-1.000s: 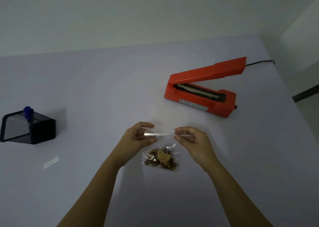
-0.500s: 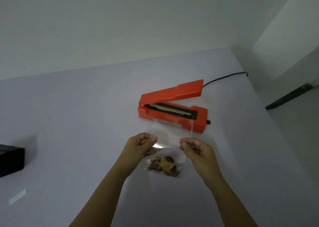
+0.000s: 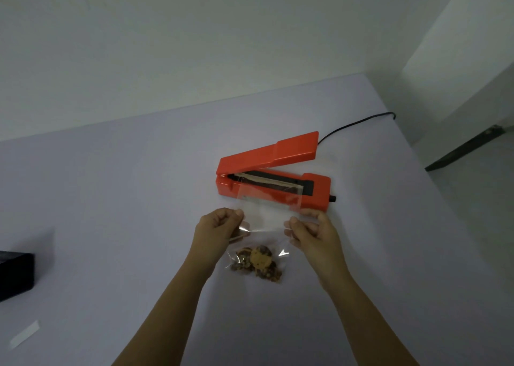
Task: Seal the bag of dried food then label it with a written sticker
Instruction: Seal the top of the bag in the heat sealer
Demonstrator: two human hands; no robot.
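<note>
A clear plastic bag [image 3: 265, 215] holds brown dried food [image 3: 258, 262] bunched at its near end. My left hand [image 3: 217, 231] pinches the bag's left edge and my right hand [image 3: 311, 233] pinches its right edge. The bag's open top lies over the front of the orange heat sealer [image 3: 274, 176], reaching the sealing strip. The sealer's lid stands raised. A white sticker [image 3: 25, 335] lies on the table at the near left.
A black mesh holder [image 3: 15, 275] sits at the left edge, mostly cut off. The sealer's black cord [image 3: 356, 123] runs off the table's far right corner. The table [image 3: 111, 199] ends close to the right of the sealer.
Both hands have carried the bag forward from mid-table until its top edge lies on the sealer. The view has swung right, pushing the holder and sticker to the left edge.
</note>
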